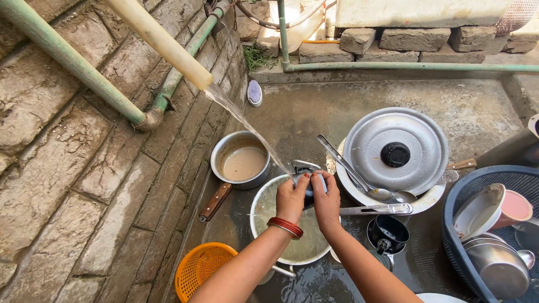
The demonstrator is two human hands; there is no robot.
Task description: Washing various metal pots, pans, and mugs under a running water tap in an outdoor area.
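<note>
Both my hands grip one small dark metal cup point(307, 178), held under a stream of water point(247, 126) that pours from a cream pipe point(163, 42). My left hand point(291, 196), with red bangles at the wrist, clasps the cup's left side. On the cup's right side, my right hand point(328, 199) wraps around it. The cup is held over a large white-rimmed pot point(259, 197) full of cloudy water.
A saucepan point(241, 163) with murky water and a wooden handle stands left. A big metal lid point(396, 148) covers a bowl with ladles at right. A blue basket point(457, 224) holds cups and plates. An orange basket point(199, 269) and a black cup point(388, 233) sit near.
</note>
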